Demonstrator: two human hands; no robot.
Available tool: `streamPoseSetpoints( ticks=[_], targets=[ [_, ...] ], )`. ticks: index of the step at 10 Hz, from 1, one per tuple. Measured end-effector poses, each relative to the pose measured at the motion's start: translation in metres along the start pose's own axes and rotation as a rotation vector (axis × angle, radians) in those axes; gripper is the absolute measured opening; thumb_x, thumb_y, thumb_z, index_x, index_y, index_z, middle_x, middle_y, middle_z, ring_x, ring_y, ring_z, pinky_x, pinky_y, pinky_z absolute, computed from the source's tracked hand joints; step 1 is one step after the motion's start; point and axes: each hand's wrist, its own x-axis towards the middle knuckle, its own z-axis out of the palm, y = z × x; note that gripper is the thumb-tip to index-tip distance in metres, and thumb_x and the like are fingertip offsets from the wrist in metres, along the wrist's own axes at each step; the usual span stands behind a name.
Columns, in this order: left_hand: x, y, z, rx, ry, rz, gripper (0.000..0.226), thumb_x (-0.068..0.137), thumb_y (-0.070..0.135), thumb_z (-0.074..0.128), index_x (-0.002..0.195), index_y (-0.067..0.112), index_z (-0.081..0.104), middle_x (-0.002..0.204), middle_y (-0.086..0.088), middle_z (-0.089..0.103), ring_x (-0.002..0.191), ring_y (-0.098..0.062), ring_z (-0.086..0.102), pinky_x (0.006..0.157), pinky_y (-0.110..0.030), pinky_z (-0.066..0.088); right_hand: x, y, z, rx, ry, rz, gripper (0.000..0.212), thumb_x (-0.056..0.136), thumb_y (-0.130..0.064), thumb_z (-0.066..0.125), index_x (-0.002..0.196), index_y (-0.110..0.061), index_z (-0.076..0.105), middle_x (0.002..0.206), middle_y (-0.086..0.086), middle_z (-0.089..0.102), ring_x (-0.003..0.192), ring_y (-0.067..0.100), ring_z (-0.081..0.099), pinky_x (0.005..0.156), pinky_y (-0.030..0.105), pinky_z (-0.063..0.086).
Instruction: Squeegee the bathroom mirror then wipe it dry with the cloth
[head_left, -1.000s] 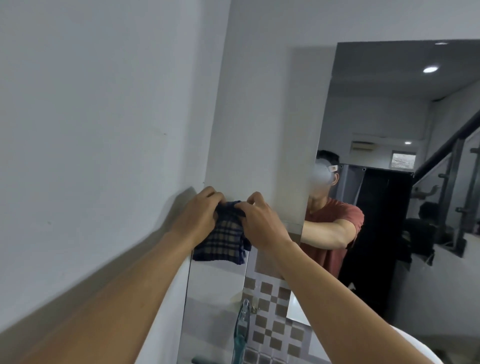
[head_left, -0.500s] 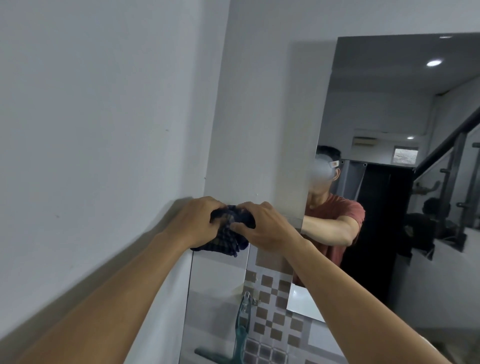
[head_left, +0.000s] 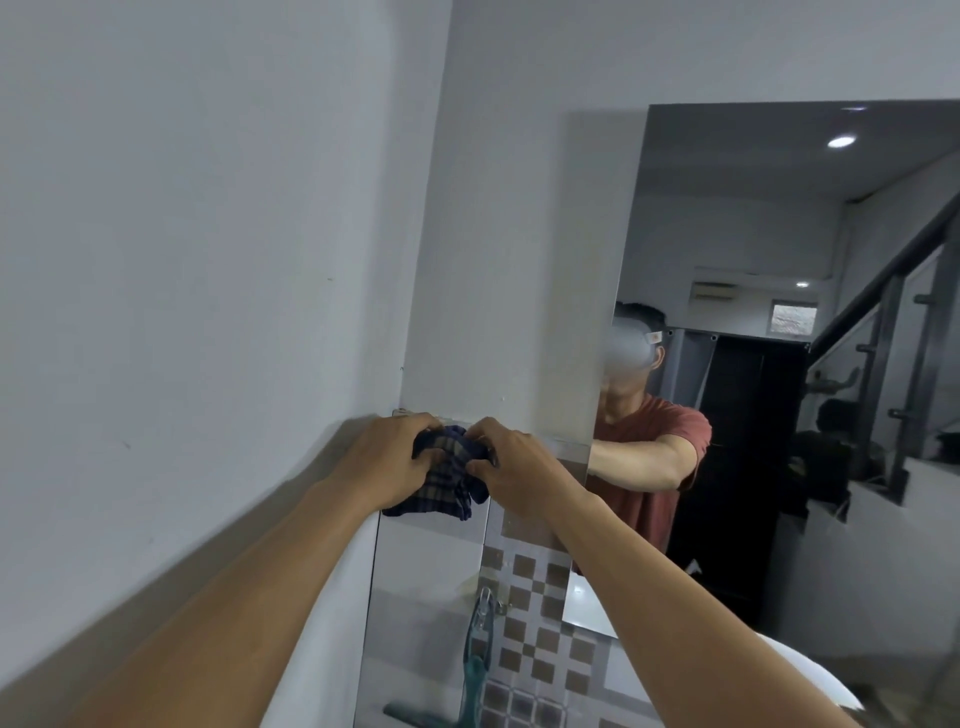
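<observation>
No legible brand, label or writing is seen on any item; a small mark on the headset in the reflection is too blurred to be read.

A bunched checked cloth (head_left: 448, 475) is gripped at the top left corner of the mirror (head_left: 431, 561), close to the side wall (head_left: 197, 260). The left hand (head_left: 387, 460) is closed on the left side of the cloth, and the right hand (head_left: 511, 467) is closed on its right side, with the fingers of both curled into the fabric. The lower folds of the cloth hang below the hands, in front of the glass.

Compared with one second ago, the cloth is gathered more tightly: a flatter panel hung down then, and a compact bundle is held now. The hands have been brought closer together, and both remain on the cloth at the same corner.

A green squeegee (head_left: 475, 670) is seen low in the mirror area, beside the checked tiles (head_left: 540, 613). Its handle is roughly upright, with its long axis running bottom to top, and the blade lies across at the bottom. Whether the squeegee itself or only its reflection is seen cannot be told.
</observation>
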Motion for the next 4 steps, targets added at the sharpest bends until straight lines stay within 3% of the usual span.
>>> streamPoseSetpoints(
  ticks=[1, 2, 3, 4],
  targets=[
    [-0.005, 0.002, -0.001, 0.05, 0.037, 0.019, 0.035, 0.097, 0.03, 0.059, 0.131, 0.028, 0.062, 0.131, 0.008, 0.065, 0.111, -0.017, 0.063, 0.081, -0.019, 0.04, -0.006, -0.006, -0.003, -0.039, 0.015, -0.008, 0.034, 0.099, -0.024, 0.054, 0.133, -0.02, 0.053, 0.127, 0.005, 0.061, 0.112, 0.027, 0.058, 0.095, 0.038, 0.05],
    [-0.011, -0.002, 0.002, -0.027, 0.043, 0.057, 0.038, 0.094, 0.023, 0.061, 0.131, 0.03, 0.064, 0.13, 0.008, 0.066, 0.113, -0.016, 0.063, 0.092, -0.027, 0.05, -0.013, -0.011, -0.006, -0.024, 0.048, -0.015, 0.043, 0.098, -0.018, 0.052, 0.141, -0.018, 0.049, 0.139, 0.006, 0.054, 0.12, 0.027, 0.055, 0.101, 0.038, 0.048],
    [-0.016, 0.002, -0.003, -0.061, 0.048, 0.054, 0.038, 0.093, 0.02, 0.061, 0.13, 0.029, 0.064, 0.128, 0.008, 0.066, 0.113, -0.017, 0.063, 0.095, -0.033, 0.051, -0.024, -0.018, -0.012, -0.032, 0.038, -0.008, 0.048, 0.095, -0.015, 0.051, 0.143, -0.017, 0.048, 0.143, 0.007, 0.052, 0.122, 0.027, 0.054, 0.101, 0.037, 0.048],
    [-0.029, 0.01, -0.008, -0.111, 0.167, 0.038, 0.035, 0.094, 0.026, 0.059, 0.128, 0.031, 0.063, 0.126, 0.011, 0.065, 0.112, -0.016, 0.061, 0.093, -0.036, 0.054, -0.032, -0.022, -0.021, -0.017, 0.073, 0.01, 0.051, 0.094, -0.016, 0.052, 0.145, -0.018, 0.046, 0.149, 0.005, 0.046, 0.127, 0.025, 0.052, 0.1, 0.034, 0.046]
  ],
)
